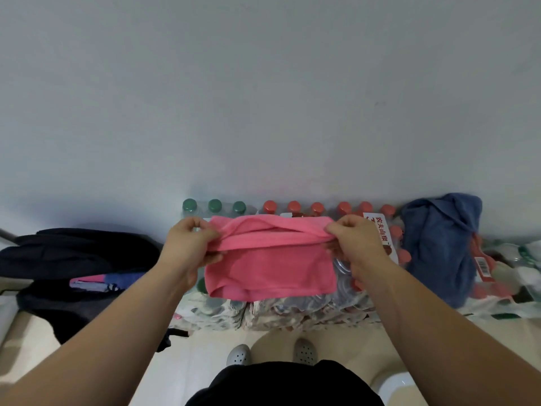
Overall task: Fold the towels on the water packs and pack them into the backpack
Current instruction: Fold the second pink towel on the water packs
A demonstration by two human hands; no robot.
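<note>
A pink towel hangs doubled over the shrink-wrapped water packs. My left hand pinches its left end and my right hand pinches its right end, holding the fold line stretched between them. A blue towel lies crumpled on the packs at the right. The black backpack sits open on the floor at the left, with folded pink and blue cloth showing inside.
Green bottle caps and red bottle caps line the back of the packs against a plain wall. My feet in grey perforated shoes stand on the pale floor just in front of the packs.
</note>
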